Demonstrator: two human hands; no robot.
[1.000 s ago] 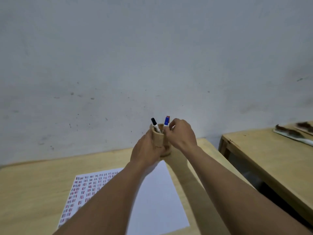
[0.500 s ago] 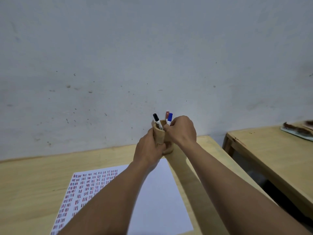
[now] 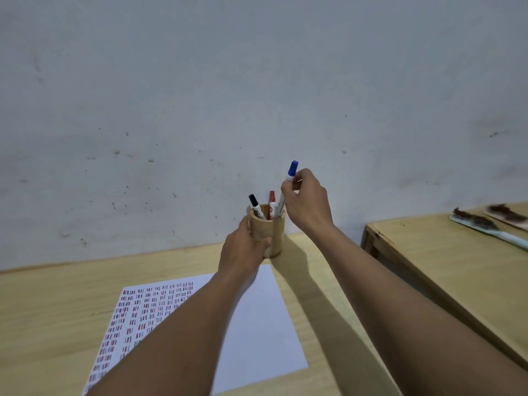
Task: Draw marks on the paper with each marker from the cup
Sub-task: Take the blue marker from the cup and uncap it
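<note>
Now right hand pinching blue-capped marker w/ fingertips, marker half raised, lower end inside cup. Left hand wrapping around cup on table, near wall. Black marker & red marker standing in cup. Paper lying just in front of cup, left part carrying rows of marks.

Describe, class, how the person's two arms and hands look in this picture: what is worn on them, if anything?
Both forearms are bare as far as the picture shows them; no sleeves reach into view. The left hand and the right hand wear no gloves, and no watch, bracelet or ring shows on either wrist or on the fingers that can be seen. No markings or bandages are visible on either arm.
</note>
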